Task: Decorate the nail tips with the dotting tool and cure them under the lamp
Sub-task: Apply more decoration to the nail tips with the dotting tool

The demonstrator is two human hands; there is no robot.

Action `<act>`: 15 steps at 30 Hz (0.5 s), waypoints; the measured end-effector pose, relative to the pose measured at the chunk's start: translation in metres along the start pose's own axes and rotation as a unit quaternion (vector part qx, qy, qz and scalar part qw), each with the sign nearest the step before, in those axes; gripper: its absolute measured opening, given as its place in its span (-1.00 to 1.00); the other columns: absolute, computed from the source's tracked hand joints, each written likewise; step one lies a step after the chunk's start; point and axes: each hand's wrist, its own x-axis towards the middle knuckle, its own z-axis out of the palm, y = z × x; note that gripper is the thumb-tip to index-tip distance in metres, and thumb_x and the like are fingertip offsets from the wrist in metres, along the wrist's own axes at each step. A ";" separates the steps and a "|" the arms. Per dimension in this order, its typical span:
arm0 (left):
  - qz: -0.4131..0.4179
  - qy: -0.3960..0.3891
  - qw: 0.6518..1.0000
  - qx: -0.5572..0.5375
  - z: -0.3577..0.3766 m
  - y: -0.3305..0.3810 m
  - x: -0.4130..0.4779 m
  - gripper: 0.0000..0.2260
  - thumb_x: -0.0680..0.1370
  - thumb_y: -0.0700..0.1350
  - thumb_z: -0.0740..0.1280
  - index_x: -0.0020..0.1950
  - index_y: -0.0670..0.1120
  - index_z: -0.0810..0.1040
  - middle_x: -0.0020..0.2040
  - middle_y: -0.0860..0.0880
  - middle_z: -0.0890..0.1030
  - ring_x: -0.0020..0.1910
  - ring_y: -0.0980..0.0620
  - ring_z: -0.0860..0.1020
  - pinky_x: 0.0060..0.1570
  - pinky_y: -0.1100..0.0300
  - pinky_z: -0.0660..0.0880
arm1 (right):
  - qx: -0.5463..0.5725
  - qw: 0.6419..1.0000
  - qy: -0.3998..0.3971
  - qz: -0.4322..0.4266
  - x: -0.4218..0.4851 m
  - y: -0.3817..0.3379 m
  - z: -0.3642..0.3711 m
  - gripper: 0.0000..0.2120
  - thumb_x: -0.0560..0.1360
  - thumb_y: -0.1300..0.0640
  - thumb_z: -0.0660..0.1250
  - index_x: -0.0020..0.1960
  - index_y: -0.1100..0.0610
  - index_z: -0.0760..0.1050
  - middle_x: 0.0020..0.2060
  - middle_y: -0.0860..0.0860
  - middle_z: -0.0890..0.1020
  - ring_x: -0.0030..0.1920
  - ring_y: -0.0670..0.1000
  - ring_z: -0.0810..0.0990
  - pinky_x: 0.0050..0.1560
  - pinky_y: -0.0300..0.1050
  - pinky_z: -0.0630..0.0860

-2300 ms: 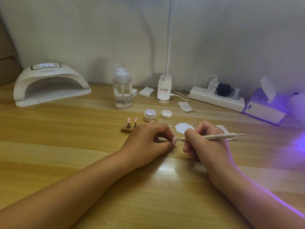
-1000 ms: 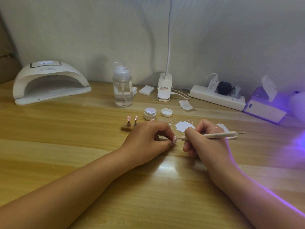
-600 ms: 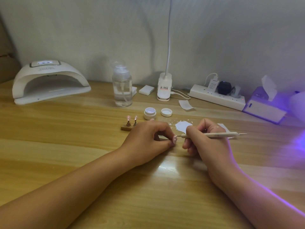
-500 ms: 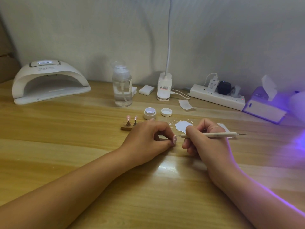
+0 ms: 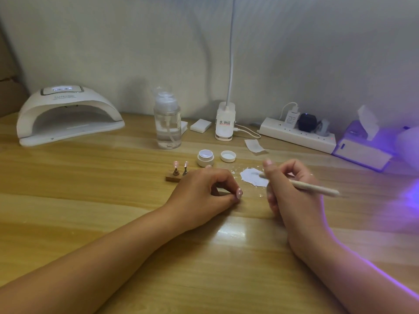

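The right hand (image 5: 292, 189), gripping the dotting tool (image 5: 313, 188), has swung to the white patch (image 5: 252, 176), one o'clock of the left hand (image 5: 204, 191) pinching the nail tip (image 5: 239, 193); likely reloading.

Bare forearms (image 5: 113, 257), left hand (image 5: 204, 191), right hand (image 5: 292, 196), violet glow edging right forearm

nail tips (image 5: 239, 192): three
dotting tool (image 5: 313, 188): one
curing lamp (image 5: 68, 102): one
jar (image 5: 205, 157): one
lid (image 5: 228, 155): one
pump bottle (image 5: 167, 123): one
desk lamp (image 5: 224, 123): one
power strip (image 5: 297, 135): one
tissue box (image 5: 360, 149): one
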 end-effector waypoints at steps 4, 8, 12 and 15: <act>-0.003 0.002 1.000 -0.011 0.000 0.001 -0.001 -0.94 0.48 -0.12 0.48 -0.17 0.02 0.66 -0.16 0.21 0.69 -0.42 0.29 0.48 0.17 0.08 0.41 | -0.052 0.997 0.017 -0.062 0.013 -0.005 -0.010 -0.79 0.54 -0.05 0.41 -0.18 0.02 0.48 -0.49 0.01 0.56 -0.53 -0.12 0.44 -0.54 -0.31 0.35; -0.012 0.004 1.000 -0.011 0.000 0.005 -0.001 -0.90 0.49 -0.15 0.47 -0.18 0.05 0.64 -0.15 0.24 0.69 -0.44 0.23 0.47 0.30 -0.09 0.38 | -0.166 0.985 0.016 -0.038 0.025 0.007 -0.023 -0.86 0.57 0.05 0.33 -0.14 0.05 0.44 -0.44 0.02 0.66 -0.55 -0.09 0.45 -0.44 -0.18 0.35; -0.018 0.003 1.000 -0.003 0.000 0.006 -0.001 -0.88 0.48 -0.13 0.47 -0.18 0.09 0.63 -0.15 0.27 0.68 -0.44 0.20 0.47 0.29 -0.10 0.38 | -0.209 0.978 0.000 0.008 0.026 0.013 -0.027 -0.84 0.44 0.07 0.38 -0.20 0.09 0.41 -0.40 -0.01 0.69 -0.50 -0.11 0.51 -0.32 -0.10 0.42; -0.019 0.004 1.000 0.005 0.000 0.007 -0.001 -0.87 0.48 -0.11 0.47 -0.18 0.13 0.62 -0.14 0.27 0.68 -0.41 0.21 0.50 0.27 -0.06 0.41 | -0.216 0.976 -0.006 0.019 0.025 0.014 -0.027 -0.81 0.42 0.05 0.39 -0.22 0.09 0.42 -0.40 -0.02 0.69 -0.48 -0.16 0.54 -0.26 -0.09 0.44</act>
